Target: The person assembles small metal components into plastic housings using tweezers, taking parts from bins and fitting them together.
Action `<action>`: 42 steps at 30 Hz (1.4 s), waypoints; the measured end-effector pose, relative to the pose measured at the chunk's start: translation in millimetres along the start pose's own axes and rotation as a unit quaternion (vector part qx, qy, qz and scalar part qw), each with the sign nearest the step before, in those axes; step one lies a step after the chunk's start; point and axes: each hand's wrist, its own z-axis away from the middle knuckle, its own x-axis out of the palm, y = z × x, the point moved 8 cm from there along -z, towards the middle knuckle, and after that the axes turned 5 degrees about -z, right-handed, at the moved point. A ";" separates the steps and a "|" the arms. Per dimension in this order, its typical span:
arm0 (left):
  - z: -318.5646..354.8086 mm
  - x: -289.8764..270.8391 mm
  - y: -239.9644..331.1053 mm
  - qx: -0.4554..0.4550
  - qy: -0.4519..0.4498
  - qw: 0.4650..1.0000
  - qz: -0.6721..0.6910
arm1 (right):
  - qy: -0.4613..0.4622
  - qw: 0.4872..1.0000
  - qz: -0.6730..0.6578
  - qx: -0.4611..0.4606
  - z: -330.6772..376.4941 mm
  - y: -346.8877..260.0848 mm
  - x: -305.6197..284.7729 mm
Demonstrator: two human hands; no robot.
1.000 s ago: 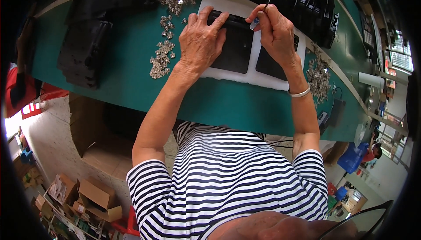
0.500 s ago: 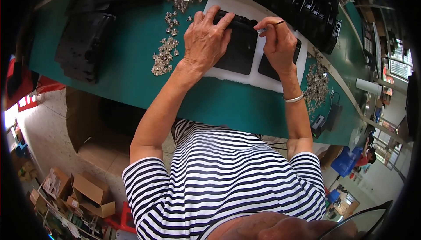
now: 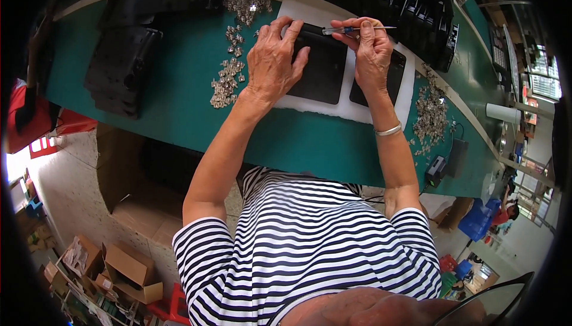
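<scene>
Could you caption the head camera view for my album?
Left hand on a black panel lying on a white sheet, right hand holding a clear-handled screwdriver, at a green table.

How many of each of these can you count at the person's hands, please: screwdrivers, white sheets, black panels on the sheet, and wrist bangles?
Screwdriver, held in the right hand: 1
White sheet: 1
Black panels on the sheet: 2
Silver bangle: 1
Total: 5
</scene>
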 end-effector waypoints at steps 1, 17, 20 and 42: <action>0.3 -0.3 0.3 0.000 -0.001 1.000 -0.001 | 0.003 1.000 -0.002 0.000 1.0 1.0 -0.6; -1.6 -1.0 -4.6 0.002 0.022 1.000 0.017 | -0.145 0.920 0.311 -0.190 -10.7 -22.1 50.2; -1.4 -4.1 -6.8 -0.037 0.038 0.997 0.057 | -0.220 0.914 0.327 -0.098 -37.0 -18.9 60.6; 5.7 -4.2 -8.6 -0.026 0.062 0.996 0.063 | -0.341 0.864 0.346 -0.133 -40.0 -16.3 114.7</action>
